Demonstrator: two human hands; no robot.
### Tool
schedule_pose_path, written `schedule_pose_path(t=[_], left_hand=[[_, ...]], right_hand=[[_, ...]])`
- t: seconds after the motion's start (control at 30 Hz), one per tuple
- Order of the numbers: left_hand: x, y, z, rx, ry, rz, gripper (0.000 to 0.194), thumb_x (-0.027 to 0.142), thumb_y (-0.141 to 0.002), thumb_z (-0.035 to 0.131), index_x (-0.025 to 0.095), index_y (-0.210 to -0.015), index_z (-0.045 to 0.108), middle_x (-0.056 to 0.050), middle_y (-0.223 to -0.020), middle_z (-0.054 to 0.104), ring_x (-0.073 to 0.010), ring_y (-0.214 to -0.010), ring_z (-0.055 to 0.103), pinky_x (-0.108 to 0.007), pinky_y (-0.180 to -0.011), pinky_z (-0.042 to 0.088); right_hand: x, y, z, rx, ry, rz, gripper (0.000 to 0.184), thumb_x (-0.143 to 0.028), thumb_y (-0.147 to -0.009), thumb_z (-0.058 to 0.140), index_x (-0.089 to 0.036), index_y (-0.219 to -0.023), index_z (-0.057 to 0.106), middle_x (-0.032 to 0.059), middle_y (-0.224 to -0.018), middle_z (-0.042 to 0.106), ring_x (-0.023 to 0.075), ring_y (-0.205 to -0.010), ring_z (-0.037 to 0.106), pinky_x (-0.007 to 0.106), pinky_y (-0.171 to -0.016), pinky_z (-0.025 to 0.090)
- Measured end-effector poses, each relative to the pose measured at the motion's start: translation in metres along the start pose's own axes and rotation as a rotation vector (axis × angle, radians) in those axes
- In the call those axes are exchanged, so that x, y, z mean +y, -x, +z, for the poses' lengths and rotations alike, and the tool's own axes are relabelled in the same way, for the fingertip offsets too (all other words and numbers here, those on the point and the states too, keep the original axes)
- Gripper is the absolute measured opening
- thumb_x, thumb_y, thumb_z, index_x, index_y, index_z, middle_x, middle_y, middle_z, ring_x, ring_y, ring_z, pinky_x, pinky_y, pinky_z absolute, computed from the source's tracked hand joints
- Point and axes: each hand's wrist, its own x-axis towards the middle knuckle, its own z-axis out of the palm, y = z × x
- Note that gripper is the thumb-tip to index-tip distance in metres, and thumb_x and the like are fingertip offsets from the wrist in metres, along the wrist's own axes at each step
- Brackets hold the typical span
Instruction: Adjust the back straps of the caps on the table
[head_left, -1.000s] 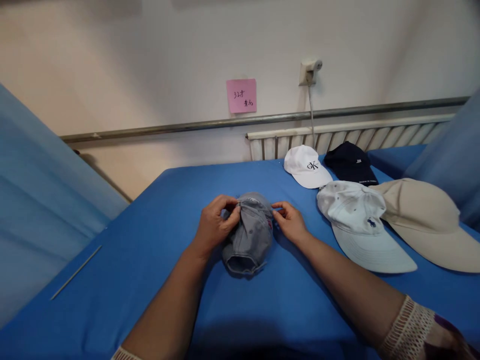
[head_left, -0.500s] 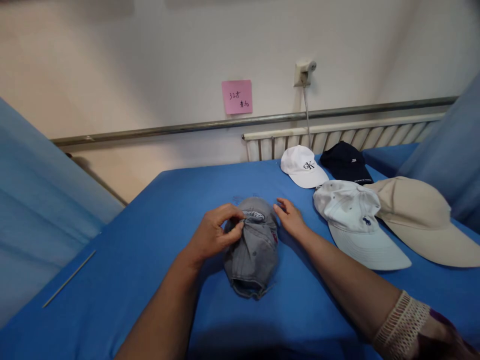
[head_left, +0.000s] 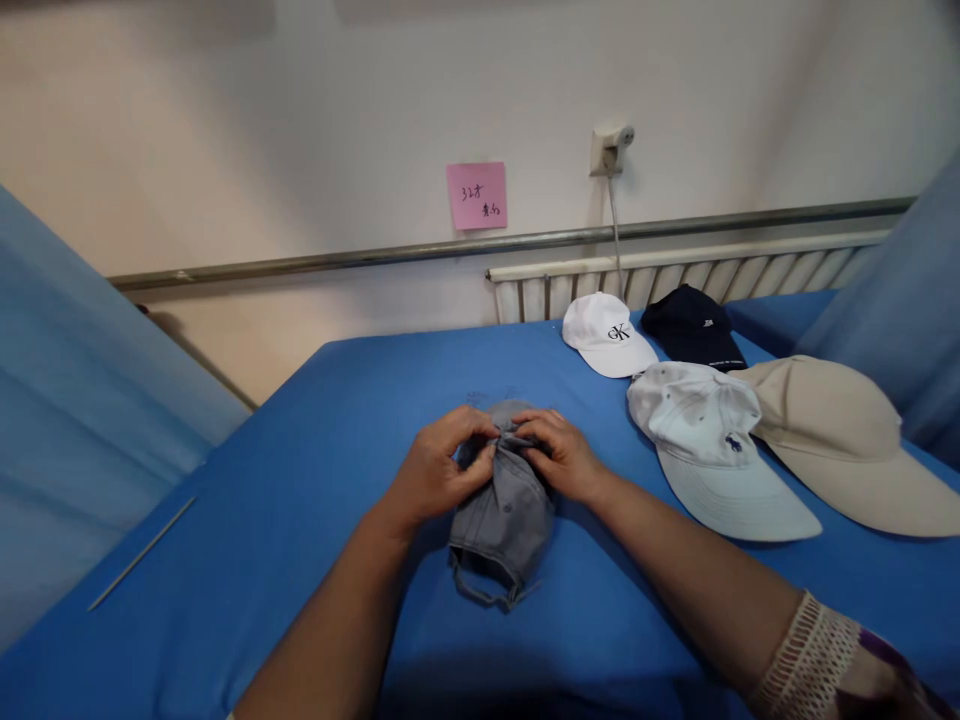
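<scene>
A grey baseball cap (head_left: 502,520) lies on the blue-covered table (head_left: 322,430), its strap opening toward me and its brim at the far end. My left hand (head_left: 442,465) pinches the crown's front fabric between thumb and fingers. From the other side my right hand (head_left: 561,452) pinches the same fabric, its fingertips close to the left ones. A fold of cloth is drawn up between the two. The cap's front lettering is hidden behind my fingers.
To the right lie a white cap (head_left: 600,325), a dark navy cap (head_left: 694,325), a pale cap (head_left: 690,420) and a large beige cap (head_left: 840,420). A thin stick (head_left: 142,555) lies at left. Blue curtains (head_left: 67,420) hang at both sides; a radiator (head_left: 555,290) stands behind.
My right hand has come in from beside the cap and now grips its front fabric. The cloth is bunched between both hands, and the strap opening gapes wider.
</scene>
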Motion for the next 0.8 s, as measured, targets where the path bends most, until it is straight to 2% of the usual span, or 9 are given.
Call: schedule_pose_path(t=[0.13,0.3,0.37,0.47,0.53,0.67,0.73,0.8], left_hand=[[-0.004,-0.001,-0.002,0.053,-0.041,0.016,0.013,0.017,-0.083,0.056,0.019,-0.093,0.064,-0.003,-0.086,0.066,-0.0132,-0.078,0.061,-0.027,-0.075,0.05],[-0.007,-0.001,-0.009,0.111,-0.226,0.05,0.019,0.017,-0.083,0.057,0.021,-0.098,0.068,-0.005,-0.098,0.068,-0.017,-0.091,0.064,-0.031,-0.085,0.051],[-0.008,0.0,-0.009,0.089,-0.303,0.07,0.02,0.017,-0.083,0.057,0.021,-0.099,0.068,-0.006,-0.101,0.068,-0.0181,-0.095,0.063,-0.032,-0.087,0.051],[-0.009,0.001,-0.006,0.017,-0.339,0.054,0.021,0.017,-0.085,0.055,0.02,-0.102,0.066,-0.006,-0.104,0.067,-0.0178,-0.096,0.064,-0.031,-0.087,0.051],[-0.011,0.002,-0.002,-0.016,-0.332,0.028,0.022,0.017,-0.086,0.053,0.02,-0.104,0.065,-0.007,-0.107,0.066,-0.0172,-0.096,0.064,-0.029,-0.087,0.052],[-0.017,0.002,0.003,0.002,-0.305,0.015,0.025,0.014,-0.087,0.051,0.021,-0.107,0.064,-0.007,-0.112,0.065,-0.0178,-0.102,0.064,-0.03,-0.091,0.051],[-0.021,0.002,0.004,0.012,-0.282,0.022,0.025,0.015,-0.088,0.051,0.02,-0.108,0.064,-0.007,-0.113,0.065,-0.0184,-0.105,0.063,-0.032,-0.093,0.051],[-0.025,0.002,0.004,0.021,-0.27,0.027,0.025,0.016,-0.09,0.049,0.02,-0.11,0.064,-0.008,-0.115,0.065,-0.0188,-0.107,0.063,-0.033,-0.095,0.05]], right_hand=[[-0.006,-0.002,-0.009,0.043,0.177,-0.034,0.01,-0.018,-0.086,0.054,-0.022,-0.091,0.062,0.0041,-0.087,0.066,0.0205,-0.084,0.059,0.037,-0.079,0.045],[-0.037,0.001,-0.016,0.096,0.441,-0.105,0.009,-0.018,-0.086,0.051,-0.021,-0.085,0.06,0.0091,-0.085,0.062,0.0239,-0.082,0.055,0.039,-0.076,0.042],[-0.052,0.005,-0.014,0.055,0.402,-0.095,0.009,-0.021,-0.087,0.05,-0.021,-0.086,0.059,0.0087,-0.083,0.062,0.0229,-0.079,0.055,0.037,-0.074,0.042],[-0.063,0.01,-0.011,-0.08,0.197,-0.05,0.009,-0.029,-0.09,0.051,-0.022,-0.09,0.057,0.0035,-0.077,0.061,0.0178,-0.067,0.055,0.032,-0.064,0.043],[-0.058,0.011,-0.009,-0.045,0.108,0.026,0.011,-0.03,-0.092,0.048,-0.023,-0.09,0.056,0.0022,-0.076,0.061,0.0163,-0.066,0.056,0.03,-0.064,0.043],[-0.028,0.003,-0.011,0.175,0.166,0.214,0.019,-0.033,-0.093,0.046,-0.02,-0.098,0.06,0.0094,-0.097,0.066,0.0218,-0.091,0.061,0.034,-0.081,0.045],[-0.013,-0.001,-0.014,0.108,0.173,0.314,0.024,-0.039,-0.093,0.047,-0.021,-0.098,0.062,0.0097,-0.1,0.068,0.0231,-0.093,0.062,0.035,-0.08,0.045],[-0.004,-0.003,-0.017,-0.031,0.154,0.387,0.03,-0.045,-0.093,0.046,-0.022,-0.084,0.063,0.0061,-0.083,0.069,0.0206,-0.077,0.062,0.032,-0.069,0.045]])
